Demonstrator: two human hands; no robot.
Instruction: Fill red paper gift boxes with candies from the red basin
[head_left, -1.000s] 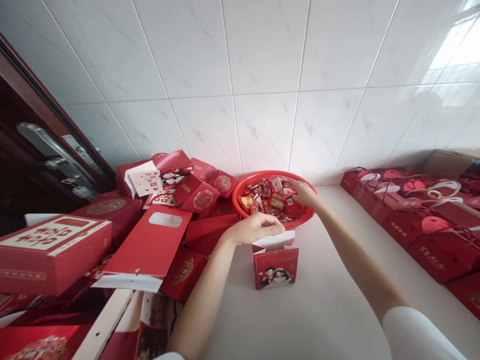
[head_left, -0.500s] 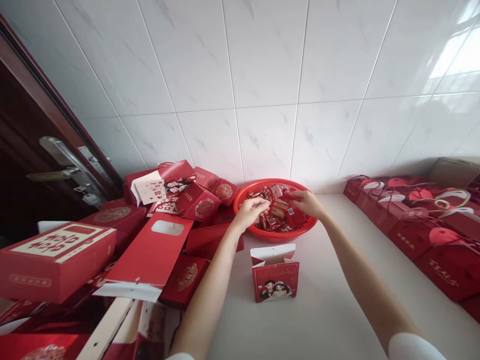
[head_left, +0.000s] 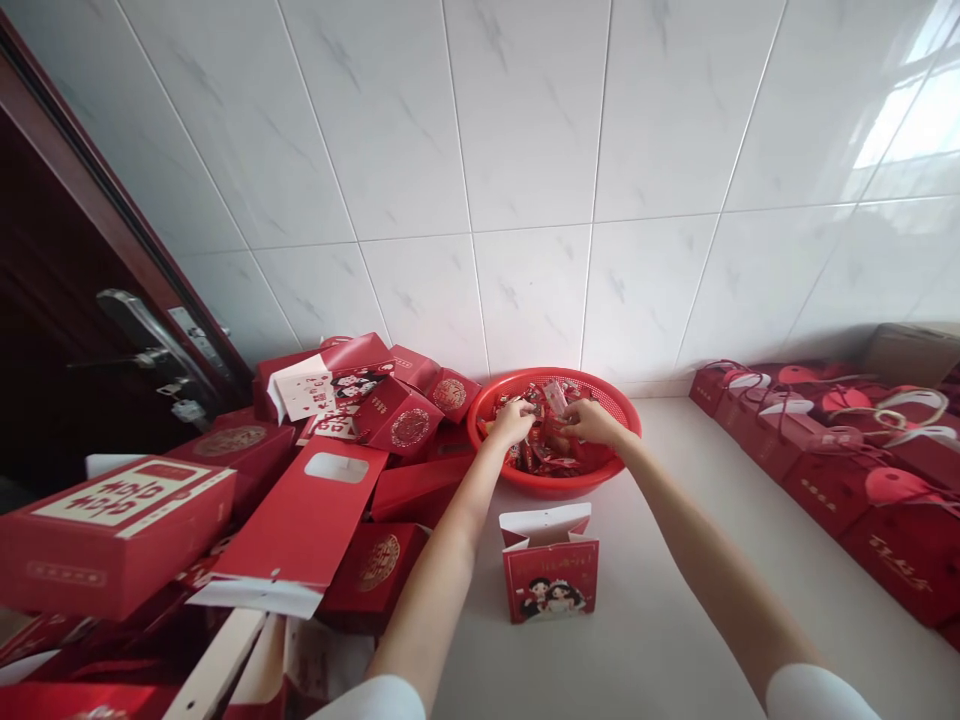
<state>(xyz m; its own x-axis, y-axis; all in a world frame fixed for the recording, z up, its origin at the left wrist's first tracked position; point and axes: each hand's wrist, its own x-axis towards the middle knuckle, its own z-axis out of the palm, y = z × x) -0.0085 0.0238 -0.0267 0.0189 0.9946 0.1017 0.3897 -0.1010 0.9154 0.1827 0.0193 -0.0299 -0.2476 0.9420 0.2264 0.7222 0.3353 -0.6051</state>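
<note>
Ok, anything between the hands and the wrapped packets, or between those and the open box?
Nothing visible keeps the left hand or right hand from the packets. Toward the open box: the basket's near rim, then the box's raised flap.

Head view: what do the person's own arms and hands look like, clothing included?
The left sleeve and right sleeve are plain white, leaving both forearms bare. The left hand and right hand are ungloved; no watch or bracelet shows.

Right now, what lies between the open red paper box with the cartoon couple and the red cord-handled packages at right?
In the head view, white tabletop, with the person's bare right forearm slanting above it.
</note>
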